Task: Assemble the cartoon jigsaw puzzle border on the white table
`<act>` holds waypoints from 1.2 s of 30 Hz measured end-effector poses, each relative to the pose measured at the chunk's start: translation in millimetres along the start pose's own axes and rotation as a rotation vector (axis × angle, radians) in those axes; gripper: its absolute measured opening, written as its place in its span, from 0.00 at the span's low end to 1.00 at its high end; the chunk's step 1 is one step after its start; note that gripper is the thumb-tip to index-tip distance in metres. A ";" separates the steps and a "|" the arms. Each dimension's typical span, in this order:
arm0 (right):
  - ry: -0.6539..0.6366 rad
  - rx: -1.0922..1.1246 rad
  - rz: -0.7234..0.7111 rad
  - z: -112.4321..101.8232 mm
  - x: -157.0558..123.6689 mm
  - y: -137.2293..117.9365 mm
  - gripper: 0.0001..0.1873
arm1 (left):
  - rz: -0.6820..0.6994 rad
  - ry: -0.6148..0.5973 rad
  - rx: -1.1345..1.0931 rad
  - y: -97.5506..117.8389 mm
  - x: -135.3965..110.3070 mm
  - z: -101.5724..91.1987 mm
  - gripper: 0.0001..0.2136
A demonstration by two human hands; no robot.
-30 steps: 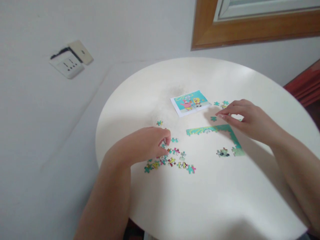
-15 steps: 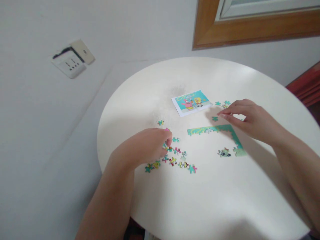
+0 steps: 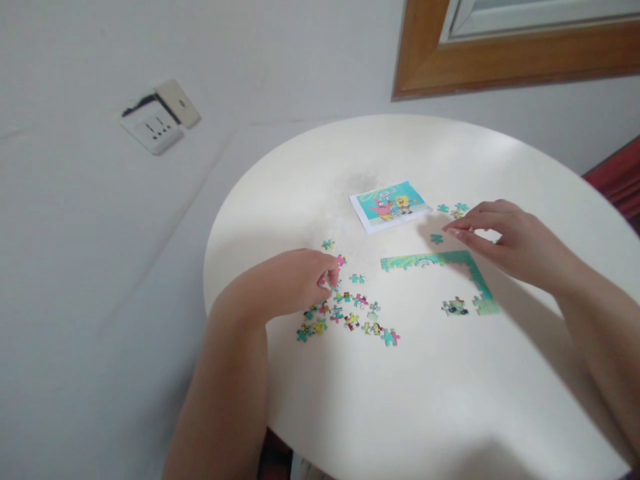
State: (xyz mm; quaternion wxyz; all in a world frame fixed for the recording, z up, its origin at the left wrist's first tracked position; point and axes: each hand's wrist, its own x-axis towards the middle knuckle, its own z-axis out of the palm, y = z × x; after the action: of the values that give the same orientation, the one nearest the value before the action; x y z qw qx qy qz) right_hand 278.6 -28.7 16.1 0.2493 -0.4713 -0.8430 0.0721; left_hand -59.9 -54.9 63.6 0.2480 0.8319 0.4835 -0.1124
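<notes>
My left hand rests on the round white table, fingers pinched together at the upper edge of a scatter of several loose puzzle pieces; what the fingertips hold is too small to name. My right hand hovers over the table's right side, fingers curled and close together, above the corner of a joined teal puzzle border. A single teal piece lies just left of its fingertips. A small joined cluster sits inside the border.
A cartoon reference picture lies at the back of the table, with a few loose pieces beside it. A wall socket is at the left; a wooden window frame at the top right.
The view has drifted slightly, shifting everything right. My left hand has lifted a little toward the upper edge of the pile. My right hand stays in place.
</notes>
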 end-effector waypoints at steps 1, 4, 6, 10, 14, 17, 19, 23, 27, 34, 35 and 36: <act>-0.004 0.001 0.000 -0.1 -0.1 0.2 0.14 | 0.002 -0.003 -0.001 0.6 -0.4 0.6 0.04; -0.009 0.002 0.004 -0.4 -0.1 0.8 0.14 | -0.005 -0.030 -0.010 2.3 -2.4 1.5 0.05; -0.003 0.002 0.004 -0.4 -0.1 0.8 0.14 | -0.011 -0.049 -0.006 3.5 -3.9 1.8 0.07; 0.007 -0.007 0.004 0.1 -0.7 1.0 0.13 | 0.003 -0.059 0.048 5.9 -6.1 5.1 0.07; 0.011 -0.003 0.010 0.4 -1.3 2.1 0.14 | -0.003 -0.049 0.108 8.3 -6.0 10.1 0.05; 0.018 -0.006 0.007 0.0 -1.1 2.0 0.14 | -0.023 -0.065 0.127 10.5 -4.8 10.5 0.04; 0.017 -0.011 0.009 -0.5 -1.0 1.6 0.13 | -0.029 -0.077 0.126 12.3 -4.3 9.2 0.04; 0.011 -0.008 0.011 -1.1 -1.1 1.3 0.13 | -0.038 -0.112 0.106 16.5 -5.1 6.9 0.06; 0.022 0.002 -0.001 -0.9 -0.9 1.4 0.14 | -0.053 -0.105 0.158 19.7 -6.5 10.4 0.07; 0.016 0.007 0.006 -1.7 -0.4 2.2 0.12 | -0.011 -0.015 0.282 22.9 -10.6 22.1 0.10; 0.017 0.011 0.002 -1.6 -0.4 2.5 0.12 | -0.013 -0.011 0.292 23.5 -10.8 22.5 0.10; 0.020 0.014 -0.001 -1.5 -0.5 2.7 0.12 | -0.019 -0.011 0.297 24.2 -10.7 22.4 0.10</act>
State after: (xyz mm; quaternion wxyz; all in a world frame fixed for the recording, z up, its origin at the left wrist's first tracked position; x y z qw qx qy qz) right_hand 281.6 -27.7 16.2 0.2612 -0.4698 -0.8401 0.0731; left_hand -43.2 -84.4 56.4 0.1240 0.8542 0.4680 -0.1896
